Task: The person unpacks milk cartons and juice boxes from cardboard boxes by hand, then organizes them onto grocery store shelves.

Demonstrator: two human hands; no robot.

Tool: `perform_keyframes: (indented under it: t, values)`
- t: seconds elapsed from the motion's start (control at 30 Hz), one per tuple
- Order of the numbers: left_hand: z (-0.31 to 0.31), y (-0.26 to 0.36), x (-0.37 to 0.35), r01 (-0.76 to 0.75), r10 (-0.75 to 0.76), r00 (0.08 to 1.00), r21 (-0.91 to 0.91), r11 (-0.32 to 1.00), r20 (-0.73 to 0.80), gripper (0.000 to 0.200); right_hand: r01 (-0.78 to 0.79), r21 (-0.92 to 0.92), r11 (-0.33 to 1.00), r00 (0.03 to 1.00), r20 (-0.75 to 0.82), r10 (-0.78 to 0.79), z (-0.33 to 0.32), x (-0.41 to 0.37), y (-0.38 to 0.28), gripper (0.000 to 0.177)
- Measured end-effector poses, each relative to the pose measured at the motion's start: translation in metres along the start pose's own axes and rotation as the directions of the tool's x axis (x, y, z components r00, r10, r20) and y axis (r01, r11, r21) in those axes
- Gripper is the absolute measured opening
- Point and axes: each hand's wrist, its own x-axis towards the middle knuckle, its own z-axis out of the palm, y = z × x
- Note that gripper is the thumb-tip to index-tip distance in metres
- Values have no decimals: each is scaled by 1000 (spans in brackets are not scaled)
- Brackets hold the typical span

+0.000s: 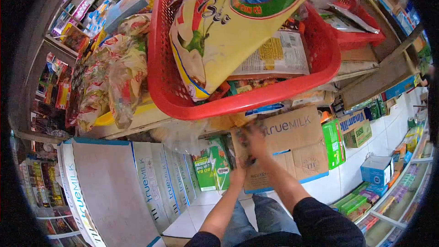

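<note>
Below the shelf edge, both my hands are at the left side of a brown true MILK cardboard box [295, 132]. My right hand [257, 142] is over the box's upper left corner, its fingers smeared. Just below it, my left hand [238, 174] is by the box's left edge, between it and a green Milo carton [211, 167]. What either hand holds, if anything, cannot be made out. Crumpled clear plastic [183, 135] hangs from the shelf to the left of my hands.
Above my hands, a red plastic basket [242, 105] holds a large yellow printed bag [219, 36] and other packets. Bagged goods [121, 73] lie left of it. Several TH true MILK cartons [107, 183] stand at left. A green box [334, 144] stands right of the cardboard box.
</note>
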Motion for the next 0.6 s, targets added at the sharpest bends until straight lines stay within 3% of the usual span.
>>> perform_keyframes:
  t: [0.03,0.07,0.13,0.17,0.2,0.23,0.27,0.33,0.37,0.4,0.5,0.57,0.6]
  values:
    - [-5,0,3,33,-26,998,-149,988,49,61,65,35,997,998,-16,-65,3,-7,-20,51]
    - [-6,-1,1,17,-19,999,-73,997,-26,60,51,40,998,999,0,-51,2,-11,-20,51]
    - [-1,-1,0,-8,14,997,71,997,-77,60,268,-6,963,952,154,-264,-2,-18,-5,56]
    - [5,-2,1,-20,28,998,142,990,-58,61,166,5,986,982,96,-166,16,-24,24,56]
    - [3,-3,2,-19,20,1000,68,997,-12,60,61,14,998,998,34,-61,29,-31,65,56]
    - [3,-3,2,-6,6,1000,-6,1000,27,60,-26,-20,999,974,226,30,-14,-36,93,53]
    - [-3,0,2,-28,28,999,-14,1000,45,60,-48,-44,998,999,7,48,-76,-33,97,52]
    - [-23,5,0,25,-21,996,-54,998,85,61,-175,-128,976,949,-287,132,-119,-44,138,50]
    - [-18,2,0,-8,10,999,-49,999,35,63,-178,-135,975,946,-295,132,-125,-43,140,50]
    - [-14,3,-8,-14,16,1000,-48,999,27,63,-298,-154,942,904,-361,227,-130,-44,138,48]
    - [-23,3,14,-3,2,1000,-113,994,-8,63,-499,-59,864,693,-626,357,-100,-20,114,43]
    - [-1,-10,-1,-125,125,989,1,992,-80,62,-397,67,915,728,-584,359,-32,-20,85,40]
    - [5,-13,-2,-123,124,990,12,992,-63,62,-332,35,943,887,-328,324,-21,-23,52,40]
